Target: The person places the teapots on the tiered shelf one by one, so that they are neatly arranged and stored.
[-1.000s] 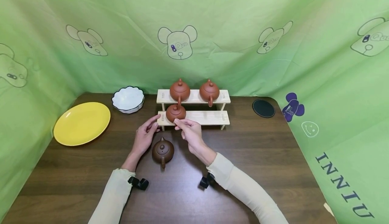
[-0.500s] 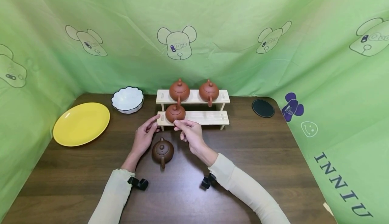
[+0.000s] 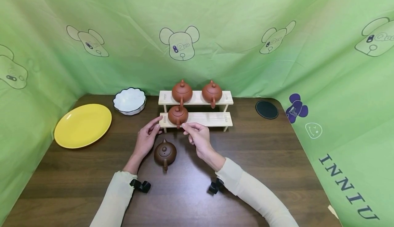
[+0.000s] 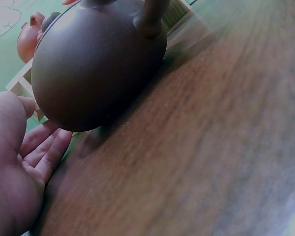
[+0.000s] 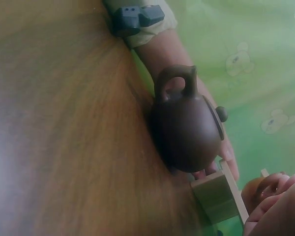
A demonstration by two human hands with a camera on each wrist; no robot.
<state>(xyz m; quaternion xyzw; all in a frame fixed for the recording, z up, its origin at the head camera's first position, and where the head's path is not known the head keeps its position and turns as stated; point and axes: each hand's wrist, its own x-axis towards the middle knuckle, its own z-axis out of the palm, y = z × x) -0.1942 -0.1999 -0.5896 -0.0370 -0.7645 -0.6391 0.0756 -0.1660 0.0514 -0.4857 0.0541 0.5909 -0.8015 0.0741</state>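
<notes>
A reddish-brown clay teapot stands on the left part of the lower shelf of a wooden two-tier stand, its handle towards me. Just right of the handle is my right hand, loosely curled, with a visible gap to the handle. At the shelf's left end, my left hand touches the edge with lightly bent fingers. Between my forearms a dark brown teapot sits on the table; in the left wrist view its body hides part of the stand. My right fingers show beside the shelf in the right wrist view.
Two more reddish teapots, a left one and a right one, stand on the upper shelf. A yellow plate and a white scalloped bowl lie to the left. A black round coaster lies at the right.
My right hand has let go of the lower-shelf teapot's handle and shifted slightly right, so the handle now shows. My left hand has stayed at the shelf's end.
</notes>
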